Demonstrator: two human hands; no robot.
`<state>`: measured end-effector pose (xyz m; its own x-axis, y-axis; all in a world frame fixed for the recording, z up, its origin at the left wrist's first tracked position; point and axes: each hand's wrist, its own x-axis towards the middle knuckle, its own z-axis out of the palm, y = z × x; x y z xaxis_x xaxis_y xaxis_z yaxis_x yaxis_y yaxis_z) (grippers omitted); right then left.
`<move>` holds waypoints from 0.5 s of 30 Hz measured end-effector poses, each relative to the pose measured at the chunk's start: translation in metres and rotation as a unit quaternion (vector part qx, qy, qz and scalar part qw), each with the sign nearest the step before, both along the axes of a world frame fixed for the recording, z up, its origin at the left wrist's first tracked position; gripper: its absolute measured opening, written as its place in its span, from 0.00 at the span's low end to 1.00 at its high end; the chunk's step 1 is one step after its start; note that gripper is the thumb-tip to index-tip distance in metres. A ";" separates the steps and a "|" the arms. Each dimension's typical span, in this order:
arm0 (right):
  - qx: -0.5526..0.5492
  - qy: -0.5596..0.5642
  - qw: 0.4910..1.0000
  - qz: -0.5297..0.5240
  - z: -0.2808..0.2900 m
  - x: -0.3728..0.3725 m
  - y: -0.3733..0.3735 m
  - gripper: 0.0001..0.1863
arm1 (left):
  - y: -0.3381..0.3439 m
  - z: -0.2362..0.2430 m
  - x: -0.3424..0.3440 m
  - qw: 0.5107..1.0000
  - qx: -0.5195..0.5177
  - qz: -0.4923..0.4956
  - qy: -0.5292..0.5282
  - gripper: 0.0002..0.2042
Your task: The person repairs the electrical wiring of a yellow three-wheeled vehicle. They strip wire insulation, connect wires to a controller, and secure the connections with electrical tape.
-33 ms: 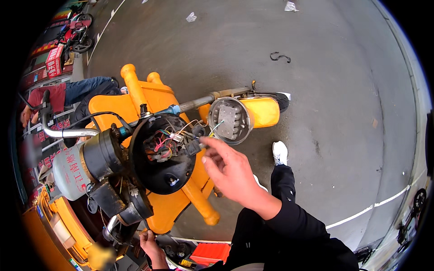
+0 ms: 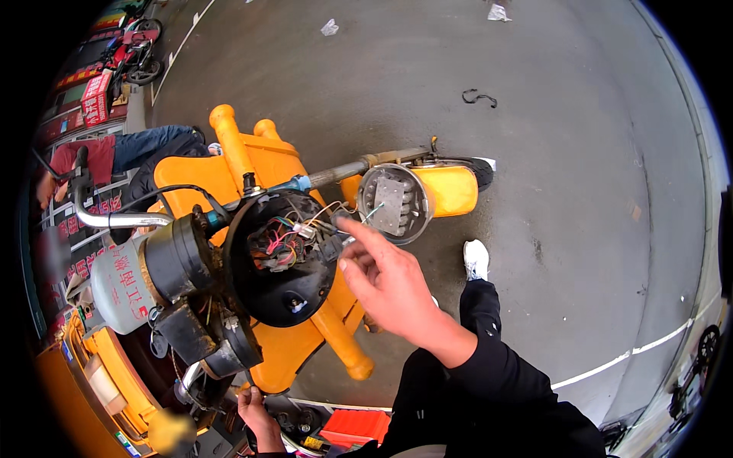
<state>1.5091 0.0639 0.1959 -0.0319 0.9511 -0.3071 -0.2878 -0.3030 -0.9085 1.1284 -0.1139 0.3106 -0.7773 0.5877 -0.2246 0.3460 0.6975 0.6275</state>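
Note:
A round black headlamp housing (image 2: 279, 301) sits open at the front of a yellow motorcycle, with a tangle of coloured wires (image 2: 286, 243) and connectors inside. My right hand (image 2: 405, 290) is at its right rim, index finger stretched over the wires and thumb apart; I see nothing held in it. Beside that finger is a black connector (image 2: 330, 247). Thin wires run toward a round grey unit with a metal plate (image 2: 391, 204) above the yellow front fender (image 2: 447, 191). Low on the left, my left hand (image 2: 259, 420) pinches something small and dark that I cannot make out.
Yellow tubular guards (image 2: 336, 340) and chrome handlebars (image 2: 122, 222) surround the housing. Black round gauges (image 2: 179, 259) and a grey tank (image 2: 116, 282) stand on the left. A red box (image 2: 356, 427) lies below. Another person (image 2: 153, 153) is at upper left.
My right index finger has moved slightly farther up and left over the wires. The whole scene has shifted a little to the right. My left hand stays in place.

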 end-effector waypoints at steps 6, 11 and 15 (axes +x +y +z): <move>0.081 -0.076 0.993 0.049 0.003 -0.009 0.025 0.33 | -0.003 -0.001 0.008 1.000 0.008 0.030 0.006 0.09; 0.029 -0.040 0.999 0.004 0.005 -0.016 -0.001 0.19 | -0.007 -0.006 0.012 0.999 0.037 0.014 0.013 0.09; -0.037 -0.001 0.996 -0.087 0.018 -0.021 -0.042 0.05 | 0.007 -0.007 0.015 0.998 0.057 -0.001 0.006 0.08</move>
